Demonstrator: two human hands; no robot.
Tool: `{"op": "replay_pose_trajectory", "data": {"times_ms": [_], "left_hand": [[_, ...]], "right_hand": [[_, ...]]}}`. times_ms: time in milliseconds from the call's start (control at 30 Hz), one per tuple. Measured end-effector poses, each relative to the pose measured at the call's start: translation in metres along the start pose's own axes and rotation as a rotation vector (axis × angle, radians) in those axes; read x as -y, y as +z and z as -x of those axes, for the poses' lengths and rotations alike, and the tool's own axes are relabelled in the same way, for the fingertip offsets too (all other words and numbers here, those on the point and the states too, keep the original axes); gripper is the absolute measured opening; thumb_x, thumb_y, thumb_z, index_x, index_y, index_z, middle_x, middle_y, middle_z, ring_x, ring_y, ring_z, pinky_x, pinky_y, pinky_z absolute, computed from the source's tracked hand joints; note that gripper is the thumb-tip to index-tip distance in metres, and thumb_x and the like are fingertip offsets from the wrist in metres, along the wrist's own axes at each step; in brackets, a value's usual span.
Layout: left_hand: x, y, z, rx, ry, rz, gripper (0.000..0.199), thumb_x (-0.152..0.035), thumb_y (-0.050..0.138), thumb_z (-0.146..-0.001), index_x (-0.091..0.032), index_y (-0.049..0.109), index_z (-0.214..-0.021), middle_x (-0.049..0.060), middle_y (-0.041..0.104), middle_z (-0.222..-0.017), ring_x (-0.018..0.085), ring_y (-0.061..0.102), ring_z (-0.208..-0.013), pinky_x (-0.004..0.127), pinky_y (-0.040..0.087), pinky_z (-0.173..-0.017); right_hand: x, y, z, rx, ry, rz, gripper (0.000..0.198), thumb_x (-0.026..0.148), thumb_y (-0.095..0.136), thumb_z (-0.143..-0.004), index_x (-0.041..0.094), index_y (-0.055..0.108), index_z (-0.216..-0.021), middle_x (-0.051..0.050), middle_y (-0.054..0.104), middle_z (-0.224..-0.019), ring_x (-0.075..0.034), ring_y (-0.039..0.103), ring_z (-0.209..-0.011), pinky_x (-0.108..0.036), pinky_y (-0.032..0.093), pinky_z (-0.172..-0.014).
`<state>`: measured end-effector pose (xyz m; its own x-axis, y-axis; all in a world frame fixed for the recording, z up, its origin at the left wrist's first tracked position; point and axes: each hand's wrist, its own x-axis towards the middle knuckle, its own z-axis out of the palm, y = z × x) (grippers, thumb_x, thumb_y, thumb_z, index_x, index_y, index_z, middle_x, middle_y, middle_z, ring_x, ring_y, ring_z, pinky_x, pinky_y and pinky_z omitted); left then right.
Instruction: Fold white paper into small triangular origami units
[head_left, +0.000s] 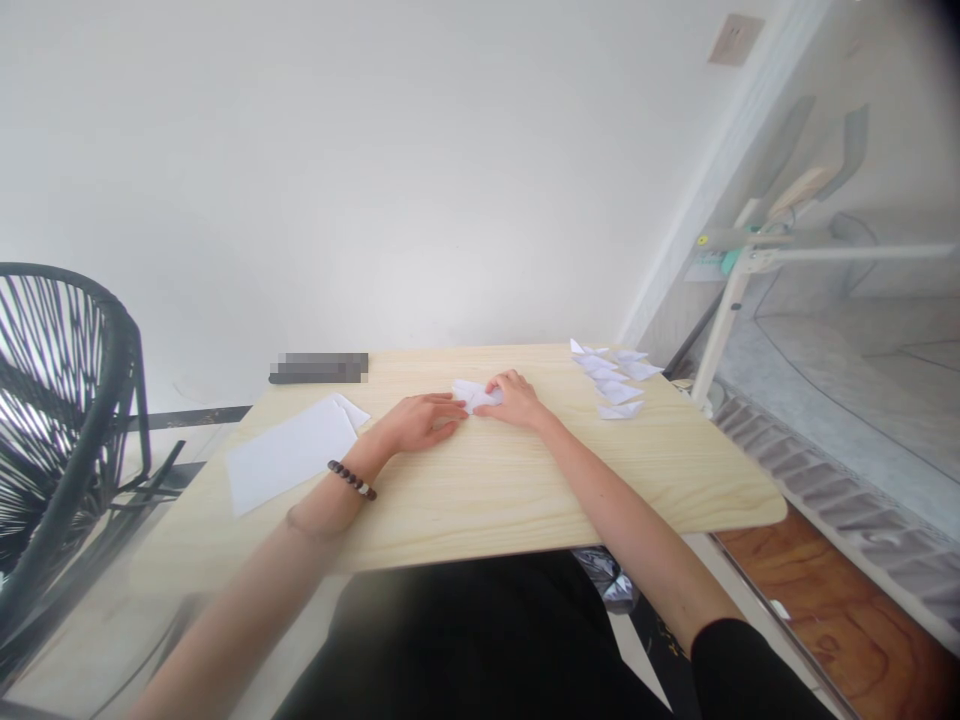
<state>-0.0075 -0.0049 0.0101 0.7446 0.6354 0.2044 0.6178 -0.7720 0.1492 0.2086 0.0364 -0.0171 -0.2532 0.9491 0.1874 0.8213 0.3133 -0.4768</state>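
A small piece of folded white paper (474,396) lies on the light wood table, between my two hands. My right hand (517,398) grips its right side, thumb in front and fingers curled behind. From the left, my left hand (426,420) reaches its fingertips to the paper's near left edge, with the fingers stretched out and the thumb apart. Part of the paper is covered by the fingers. At the back right of the table sit several folded white paper pieces (619,391), pointed at their ends and grouped close together.
White paper sheets (289,455) lie on the left of the table (480,500). A dark object, blurred out (319,368), rests at the back left edge. A black woven chair (112,340) stands at the left, and a white metal frame (724,330) at the right.
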Motion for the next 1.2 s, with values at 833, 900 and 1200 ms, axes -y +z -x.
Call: {"op": "replay_pose_trajectory", "data": {"times_ms": [833, 900, 1200], "left_hand": [[-0.0088, -0.0030, -0.0038, -0.031, -0.001, -0.002, 0.032, -0.033, 0.037, -0.083, -0.026, 0.056, -0.108, 0.002, 0.051, -0.118, 0.017, 0.050, -0.104, 0.028, 0.039, -0.087], [-0.0089, -0.0028, -0.0037, -0.035, -0.001, 0.002, 0.032, -0.033, 0.037, -0.083, -0.026, 0.056, -0.108, 0.002, 0.052, -0.117, 0.017, 0.049, -0.104, 0.028, 0.039, -0.087], [-0.0094, -0.0031, -0.0044, -0.043, -0.018, 0.033, 0.032, -0.035, 0.037, -0.083, -0.027, 0.057, -0.106, 0.001, 0.052, -0.117, 0.017, 0.049, -0.104, 0.028, 0.039, -0.088]], "right_hand": [[0.0025, 0.0008, 0.0020, -0.017, 0.012, 0.041, 0.050, 0.058, 0.061, -0.053, 0.024, 0.054, -0.089, -0.004, 0.044, -0.100, -0.023, 0.043, -0.099, -0.038, 0.031, -0.086], [0.0026, 0.0010, 0.0023, -0.016, 0.012, 0.037, 0.050, 0.058, 0.061, -0.052, 0.024, 0.054, -0.088, -0.005, 0.044, -0.100, -0.023, 0.043, -0.099, -0.038, 0.031, -0.086], [-0.0016, -0.0033, -0.0020, 0.043, 0.028, -0.047, 0.045, 0.050, 0.064, -0.054, 0.023, 0.055, -0.089, -0.004, 0.044, -0.100, -0.020, 0.044, -0.098, -0.036, 0.033, -0.087]]}}
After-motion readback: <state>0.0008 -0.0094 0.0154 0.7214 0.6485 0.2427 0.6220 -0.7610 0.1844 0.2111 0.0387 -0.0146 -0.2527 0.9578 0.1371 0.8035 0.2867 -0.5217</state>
